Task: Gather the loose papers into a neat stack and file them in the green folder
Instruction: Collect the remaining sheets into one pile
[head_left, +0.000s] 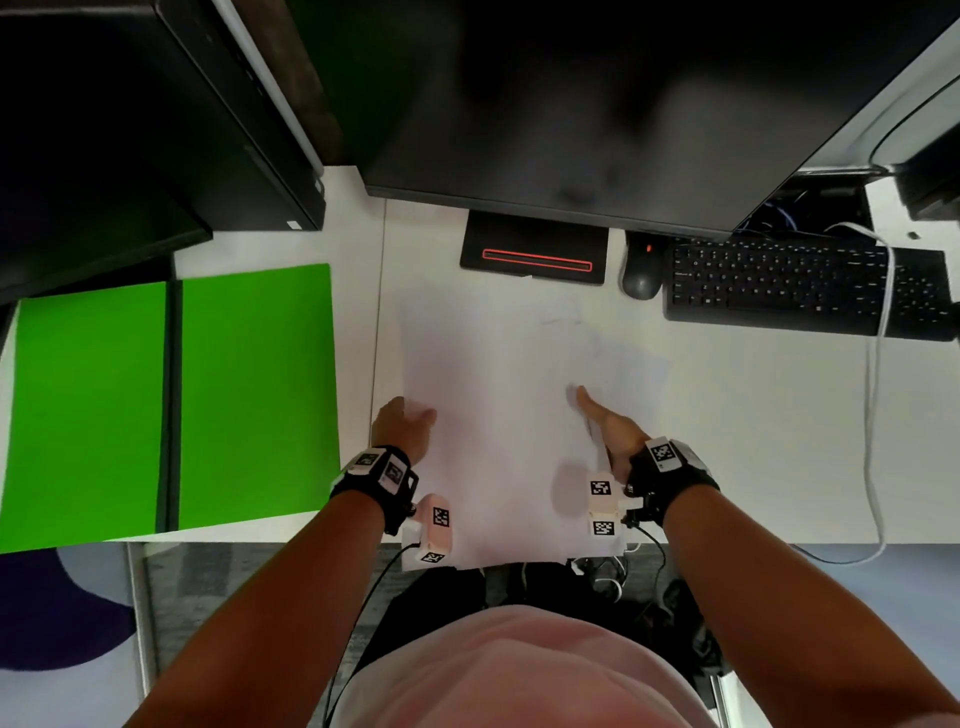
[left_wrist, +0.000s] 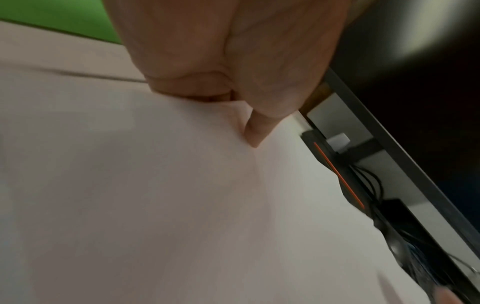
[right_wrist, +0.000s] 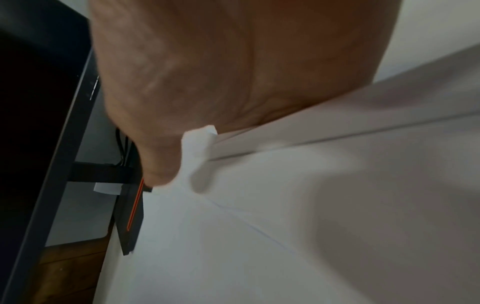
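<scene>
Counter (head_left: 753, 415): white and flat, with a dark monitor (head_left: 571, 104), a keyboard (head_left: 805, 286) and a mouse (head_left: 642, 273) at the back.
Papers (head_left: 509, 415): white sheets in the middle, right in front of the person. Some edges poke out on the right, so the pile is not neat yet.
Green folder (head_left: 249, 395): lies open and flat, just left of the papers, not touching them.
Left hand (head_left: 402, 423): its grip pinches the left edge of the papers, thumb on top.
Right hand (head_left: 610, 431): its grip pinches the right side, thumb on top, and a bit of paper curls up by the thumb.
Step now: I think it is the gathering — pulling the sheets into one pile.
Next move: probably push the sides in and tap the edges even, then carry the pile left onto the open folder. Thin sheets slip, so both hands need to hold tight.
</scene>
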